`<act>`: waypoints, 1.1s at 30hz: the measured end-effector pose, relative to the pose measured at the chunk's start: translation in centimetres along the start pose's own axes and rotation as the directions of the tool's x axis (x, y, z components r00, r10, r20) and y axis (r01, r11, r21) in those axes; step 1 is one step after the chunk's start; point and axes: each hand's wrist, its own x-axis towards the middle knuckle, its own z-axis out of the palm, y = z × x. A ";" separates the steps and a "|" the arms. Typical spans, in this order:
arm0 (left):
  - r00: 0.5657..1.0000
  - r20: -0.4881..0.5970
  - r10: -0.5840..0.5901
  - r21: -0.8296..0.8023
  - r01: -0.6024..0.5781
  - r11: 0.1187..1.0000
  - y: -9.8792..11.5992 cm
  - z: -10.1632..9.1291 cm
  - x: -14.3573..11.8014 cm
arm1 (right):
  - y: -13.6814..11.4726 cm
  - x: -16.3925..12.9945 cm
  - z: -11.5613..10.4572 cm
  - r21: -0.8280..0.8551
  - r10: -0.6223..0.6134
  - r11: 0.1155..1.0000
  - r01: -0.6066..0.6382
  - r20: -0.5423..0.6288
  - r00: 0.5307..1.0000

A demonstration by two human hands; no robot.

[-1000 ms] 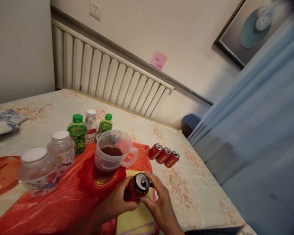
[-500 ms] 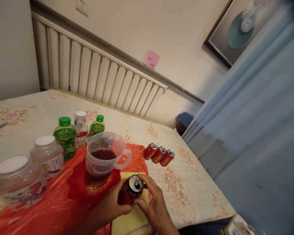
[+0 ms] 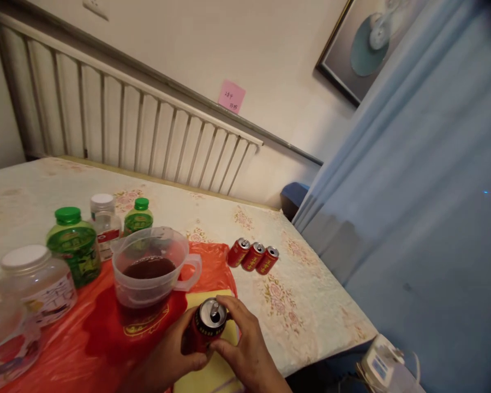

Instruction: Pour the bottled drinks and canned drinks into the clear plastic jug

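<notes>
Between my two hands is a red drink can [image 3: 205, 326] with a black band under its silver rim; its top is opened and the pull tab sticks up. My left hand [image 3: 172, 349] wraps the can's left side, thumb low across the front. My right hand [image 3: 245, 341] grips the other side, fingers by the rim and thumb in front. Under the hands lies a yellow cloth [image 3: 215, 374]. Just behind and to the left stands a clear plastic measuring jug [image 3: 147, 292], its handle to the right, with dark brown liquid in it.
Three red cans [image 3: 253, 257] stand in a row on the flowered tablecloth [image 3: 306, 316]. Clear jars with white lids [image 3: 36, 284] and green-capped bottles [image 3: 76, 245] line the left. A red plastic sheet [image 3: 82, 349] lies beneath the jug. A blue curtain [image 3: 413, 191] hangs at right.
The view has swung to the right, so the things on the table appear further left. Both hands keep hold of the can in much the same pose.
</notes>
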 end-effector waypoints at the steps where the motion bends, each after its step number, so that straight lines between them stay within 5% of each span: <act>1: 1.000 0.005 -0.022 -0.009 0.022 1.000 0.2 0.2 0.1 | 0.0 0.0 -0.1 0.003 0.001 1.000 -0.001 0.002 1.000; 12: 0.979 -0.157 -0.131 -0.228 0.093 0.969 -1.1 2.4 0.9 | 2.1 -2.4 -3.0 0.059 0.075 0.996 -0.072 -0.051 0.996; 19: 0.878 -0.421 -0.229 -0.332 0.086 0.939 -1.5 3.8 0.5 | 5.7 -4.0 -5.0 0.168 0.314 0.939 -0.299 -0.069 0.947; 25: 0.822 -0.506 -0.263 -0.327 0.099 0.940 -3.1 3.7 0.4 | 10.9 -5.3 -6.2 0.258 0.434 0.882 -0.394 -0.120 0.893; 33: 0.793 -0.510 -0.333 -0.352 0.161 0.922 -4.0 3.1 0.3 | 16.8 -0.1 -11.5 0.260 0.407 0.906 -0.334 -0.320 0.856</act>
